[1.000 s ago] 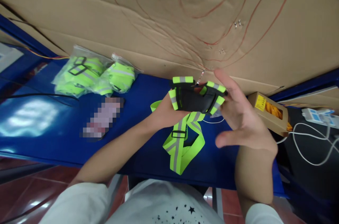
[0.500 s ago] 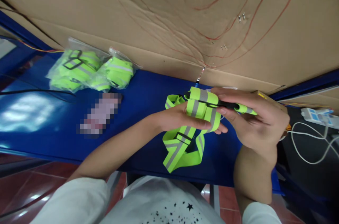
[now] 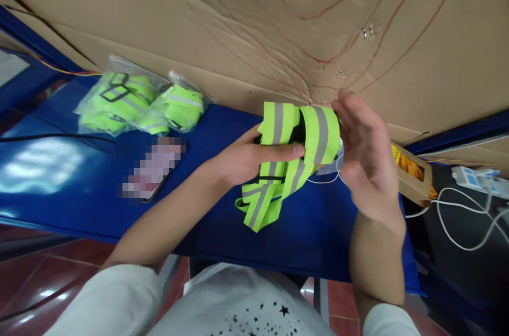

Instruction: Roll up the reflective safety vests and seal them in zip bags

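A neon-yellow reflective strap vest [image 3: 296, 140] with grey stripes is bunched between both hands above the blue table [image 3: 207, 198]. My left hand [image 3: 246, 158] grips the folded part from the left, thumb laid across it. My right hand [image 3: 363, 158] presses the strap's right side with fingers stretched upward. Loose loops of the strap hang down toward the table below my left hand.
Two clear bags of folded neon straps [image 3: 137, 105] lie at the table's back left, with a pixelated flat object [image 3: 153, 169] beside them. A cardboard sheet [image 3: 254, 23] with red lines stands behind. A small cardboard box [image 3: 411, 171] and white cables [image 3: 465, 219] sit at right.
The strap bundle has been turned and lifted higher; more of the hanging loops have been gathered up. My right hand shifted from gripping the bundle's end to pressing its side with straight fingers.
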The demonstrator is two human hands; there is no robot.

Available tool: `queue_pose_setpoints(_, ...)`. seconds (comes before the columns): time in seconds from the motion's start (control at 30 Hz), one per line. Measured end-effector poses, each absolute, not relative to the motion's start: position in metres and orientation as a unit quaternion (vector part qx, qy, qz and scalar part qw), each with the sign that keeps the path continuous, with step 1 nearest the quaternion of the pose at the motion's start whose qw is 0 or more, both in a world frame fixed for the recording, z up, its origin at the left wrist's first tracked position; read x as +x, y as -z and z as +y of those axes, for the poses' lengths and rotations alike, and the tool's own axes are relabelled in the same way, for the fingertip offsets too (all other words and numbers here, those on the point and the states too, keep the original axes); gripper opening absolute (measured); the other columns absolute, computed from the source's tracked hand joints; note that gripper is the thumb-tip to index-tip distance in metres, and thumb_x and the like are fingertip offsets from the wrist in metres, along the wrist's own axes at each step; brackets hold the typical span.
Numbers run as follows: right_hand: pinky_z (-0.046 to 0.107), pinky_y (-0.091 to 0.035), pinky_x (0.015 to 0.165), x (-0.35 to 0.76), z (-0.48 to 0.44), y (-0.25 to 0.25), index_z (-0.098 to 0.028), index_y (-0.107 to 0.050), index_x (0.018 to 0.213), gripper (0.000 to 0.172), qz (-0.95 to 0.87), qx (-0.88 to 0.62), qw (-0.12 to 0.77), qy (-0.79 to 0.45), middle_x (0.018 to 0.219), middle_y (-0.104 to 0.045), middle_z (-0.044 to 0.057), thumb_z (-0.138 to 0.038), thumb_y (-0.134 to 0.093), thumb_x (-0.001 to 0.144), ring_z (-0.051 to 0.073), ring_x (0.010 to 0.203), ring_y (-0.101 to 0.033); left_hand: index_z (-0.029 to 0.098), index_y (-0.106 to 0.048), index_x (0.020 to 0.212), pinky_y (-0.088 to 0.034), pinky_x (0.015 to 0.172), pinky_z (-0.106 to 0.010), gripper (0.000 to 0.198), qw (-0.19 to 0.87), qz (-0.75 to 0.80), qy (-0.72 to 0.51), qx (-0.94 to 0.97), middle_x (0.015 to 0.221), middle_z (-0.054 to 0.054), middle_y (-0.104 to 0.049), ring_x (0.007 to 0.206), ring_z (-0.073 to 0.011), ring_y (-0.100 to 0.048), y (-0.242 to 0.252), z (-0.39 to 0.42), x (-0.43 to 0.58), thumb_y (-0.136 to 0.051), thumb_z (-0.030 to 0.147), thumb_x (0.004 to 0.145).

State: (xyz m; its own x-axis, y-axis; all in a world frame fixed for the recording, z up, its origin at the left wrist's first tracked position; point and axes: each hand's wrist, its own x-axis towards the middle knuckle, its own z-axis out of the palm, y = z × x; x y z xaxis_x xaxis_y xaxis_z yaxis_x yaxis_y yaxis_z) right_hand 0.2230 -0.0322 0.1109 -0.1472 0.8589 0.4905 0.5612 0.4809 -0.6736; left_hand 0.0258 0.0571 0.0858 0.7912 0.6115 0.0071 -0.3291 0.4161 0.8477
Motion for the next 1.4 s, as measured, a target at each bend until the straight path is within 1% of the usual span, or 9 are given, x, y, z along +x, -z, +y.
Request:
queue_pose_setpoints(0.1, 0.048, -0.051, 0.119, 0.230, -0.024, -0.100, -0.034, -0.056, 0.147, 0.056, -0.673, -0.462, 0.496, -0.296, 0.151, -0.061, 0.003, -0.049, -0.072, 0.095, 0.029, 0.140, -0.059, 0.017, -0.079, 0.109, -0.062, 0.089, -0.039, 0.037, 0.801, 0.158, -0.268, 0.511, 0.106, -0.008, -0.082, 0.099, -0.0289, -0.078, -0.081, 0.057, 0.024, -0.091, 0.033, 0.078)
queue_pose_setpoints(0.2, 0.038, -0.067, 0.089, 0.229, -0.019, -0.090, -0.031, -0.068, 0.130, 0.041, -0.633, -0.481, 0.499, -0.346, 0.116, -0.077, 0.002, -0.045, -0.077, 0.093, 0.023, 0.103, -0.076, 0.017, -0.079, 0.108, -0.063, 0.087, -0.040, 0.037, 0.816, 0.158, -0.247, 0.498, 0.105, -0.009, -0.082, 0.097, -0.0290, -0.079, -0.076, 0.055, 0.029, -0.091, 0.034, 0.078)
queue_pose_setpoints(0.33, 0.029, -0.061, 0.053, 0.216, -0.018, -0.085, -0.029, -0.072, 0.110, 0.032, -0.591, -0.521, 0.533, -0.309, 0.081, -0.072, -0.001, -0.049, -0.081, 0.087, 0.017, 0.065, -0.070, 0.017, -0.077, 0.112, -0.063, 0.092, -0.045, 0.039, 0.892, 0.103, -0.186, 0.400, 0.105, -0.012, -0.082, 0.100, -0.0330, -0.080, -0.074, 0.052, 0.039, -0.089, 0.035, 0.080)
queue_pose_setpoints(0.43, 0.029, -0.055, 0.043, 0.209, -0.018, -0.083, -0.030, -0.070, 0.111, 0.032, -0.576, -0.536, 0.566, -0.247, 0.079, -0.071, -0.001, -0.048, -0.081, 0.088, 0.017, 0.057, -0.066, 0.017, -0.077, 0.112, -0.061, 0.099, -0.048, 0.043, 0.910, 0.066, -0.167, 0.375, 0.109, -0.014, -0.082, 0.108, -0.0369, -0.078, -0.073, 0.051, 0.045, -0.089, 0.041, 0.079)
queue_pose_setpoints(0.73, 0.050, -0.064, 0.093, 0.210, -0.026, -0.097, -0.034, -0.067, 0.122, 0.033, -0.602, -0.508, 0.608, -0.099, 0.124, -0.075, 0.006, -0.032, -0.078, 0.091, 0.031, 0.114, -0.073, 0.015, -0.078, 0.112, -0.060, 0.103, -0.045, 0.030, 0.871, 0.085, -0.167, 0.455, 0.113, -0.015, -0.081, 0.109, -0.0299, -0.078, -0.065, 0.042, 0.048, -0.083, 0.032, 0.087)
queue_pose_setpoints(0.97, 0.049, -0.063, 0.094, 0.220, -0.037, -0.112, -0.041, -0.075, 0.115, 0.036, -0.719, -0.432, 0.544, -0.029, 0.117, -0.078, -0.002, -0.014, -0.071, 0.091, 0.027, 0.108, -0.075, 0.026, -0.076, 0.121, -0.062, 0.098, -0.042, 0.054, 0.871, -0.041, -0.143, 0.468, 0.118, -0.012, -0.080, 0.121, -0.0350, -0.073, -0.074, 0.050, 0.034, -0.085, 0.058, 0.079)
queue_pose_setpoints(1.1, 0.055, -0.058, 0.107, 0.219, -0.037, -0.105, -0.042, -0.075, 0.115, 0.031, -0.748, -0.471, 0.467, 0.022, 0.124, -0.077, -0.003, -0.020, -0.067, 0.095, 0.030, 0.119, -0.071, 0.025, -0.081, 0.104, -0.064, 0.092, -0.043, 0.057, 0.864, 0.016, -0.220, 0.454, 0.102, -0.008, -0.082, 0.113, -0.0358, -0.075, -0.073, 0.050, 0.034, -0.083, 0.072, 0.071)
queue_pose_setpoints(1.27, 0.056, -0.042, 0.125, 0.218, -0.032, -0.111, -0.038, -0.072, 0.124, 0.033, -0.797, -0.434, 0.392, -0.150, 0.146, -0.066, -0.003, -0.022, -0.069, 0.096, 0.029, 0.140, -0.059, 0.022, -0.079, 0.078, -0.060, 0.102, -0.050, 0.013, 0.855, 0.172, -0.268, 0.410, 0.094, -0.005, -0.082, 0.118, -0.0377, -0.073, -0.075, 0.057, 0.033, -0.076, 0.032, 0.070)
queue_pose_setpoints(1.4, 0.052, -0.031, 0.132, 0.226, -0.028, -0.112, -0.038, -0.065, 0.137, 0.043, -0.721, -0.407, 0.499, -0.256, 0.158, -0.054, -0.001, -0.034, -0.074, 0.095, 0.029, 0.153, -0.044, 0.022, -0.078, 0.077, -0.061, 0.101, -0.051, 0.015, 0.839, 0.195, -0.274, 0.428, 0.098, -0.008, -0.082, 0.123, -0.0408, -0.070, -0.076, 0.060, 0.033, -0.076, 0.026, 0.062)
